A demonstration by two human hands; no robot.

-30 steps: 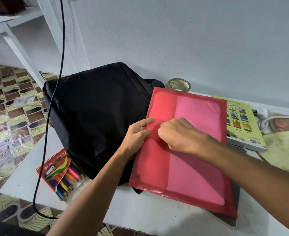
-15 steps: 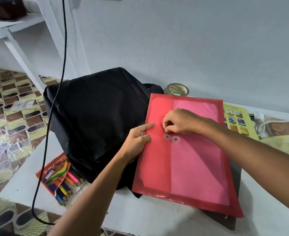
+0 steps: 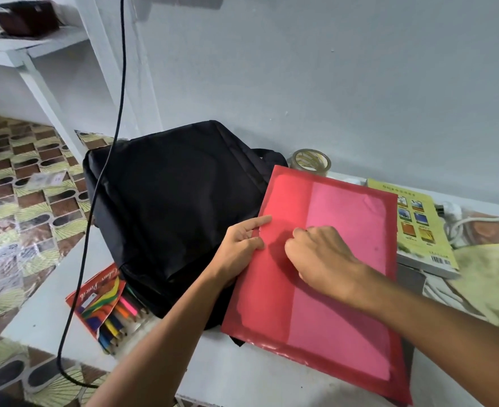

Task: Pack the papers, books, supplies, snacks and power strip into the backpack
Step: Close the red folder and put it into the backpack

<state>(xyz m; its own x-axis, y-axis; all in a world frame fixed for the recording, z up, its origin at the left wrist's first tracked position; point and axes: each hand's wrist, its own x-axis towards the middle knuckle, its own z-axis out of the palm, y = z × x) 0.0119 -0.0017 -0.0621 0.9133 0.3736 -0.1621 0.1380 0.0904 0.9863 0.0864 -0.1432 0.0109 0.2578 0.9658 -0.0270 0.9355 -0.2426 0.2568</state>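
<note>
Red document envelope point(image 3: 324, 277) risked sliding off the bench point(image 3: 242, 374)
It was steadied by the left hand point(image 3: 239, 248); the right hand point(image 3: 318, 257) was clenched at its closure, its lower corner overhanging

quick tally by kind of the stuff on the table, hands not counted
backpack: 1
red folder: 1
book: 1
tape roll: 1
coloured pencil pack: 1
white power strip and cord: 1
total: 6

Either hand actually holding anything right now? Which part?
Left hand pinches the red folder at its left edge, about midway along. Right hand rests curled on the folder's flap area; whether its fingers grip anything cannot be told.
</note>
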